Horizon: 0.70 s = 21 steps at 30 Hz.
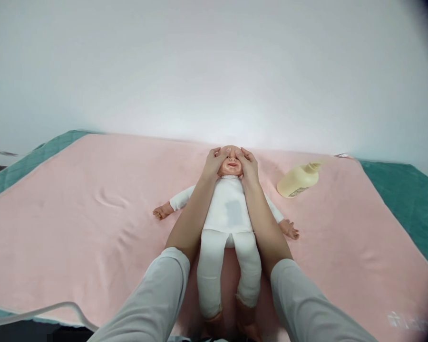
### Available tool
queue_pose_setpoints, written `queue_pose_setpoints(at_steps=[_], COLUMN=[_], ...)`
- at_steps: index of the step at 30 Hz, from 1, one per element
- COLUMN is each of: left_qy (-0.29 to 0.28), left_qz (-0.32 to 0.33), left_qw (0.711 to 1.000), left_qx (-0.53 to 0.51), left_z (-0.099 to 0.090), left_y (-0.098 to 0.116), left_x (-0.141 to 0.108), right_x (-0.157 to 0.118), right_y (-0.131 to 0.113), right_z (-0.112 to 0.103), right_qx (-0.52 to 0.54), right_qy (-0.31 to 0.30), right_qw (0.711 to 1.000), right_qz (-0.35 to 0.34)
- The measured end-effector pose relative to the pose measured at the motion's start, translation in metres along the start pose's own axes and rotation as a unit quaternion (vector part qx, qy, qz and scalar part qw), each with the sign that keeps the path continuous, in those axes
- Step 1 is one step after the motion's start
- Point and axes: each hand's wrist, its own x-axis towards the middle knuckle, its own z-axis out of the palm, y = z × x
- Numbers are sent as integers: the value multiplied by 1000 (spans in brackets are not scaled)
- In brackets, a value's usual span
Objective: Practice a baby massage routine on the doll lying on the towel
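A baby doll (pixel 224 209) in white cloth clothing lies on its back, its head toward the wall and its feet toward me. My left hand (pixel 213 161) cups one side of the doll's head, and my right hand (pixel 248 164) cups the other. Both thumbs rest on the doll's face near its brows; the remaining fingers curve around the sides of the head and are partly hidden. The doll's arms stretch outward beneath my forearms. A grey-blue patch shows on its white top.
A pale yellow pump bottle (pixel 297 181) stands right of the doll. Pink cloth (pixel 92 228) with a few wrinkles covers the surface, over a green quilted cover (pixel 403 194). A white wall (pixel 214 66) rises behind. At the lower left runs a pale cable (pixel 57 308).
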Motion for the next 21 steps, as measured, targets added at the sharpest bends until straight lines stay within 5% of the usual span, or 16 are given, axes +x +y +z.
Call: queue_pose_setpoints(at_steps=[21], left_qy=[-13], left_qz=[-22], left_qw=[999], left_qx=[-35], left_z=[0], left_y=[1], left_x=[6], right_x=[6], right_y=[0], right_z=[-4], right_qx=[54], right_qy=[-3], right_qw=[997], right_qz=[46])
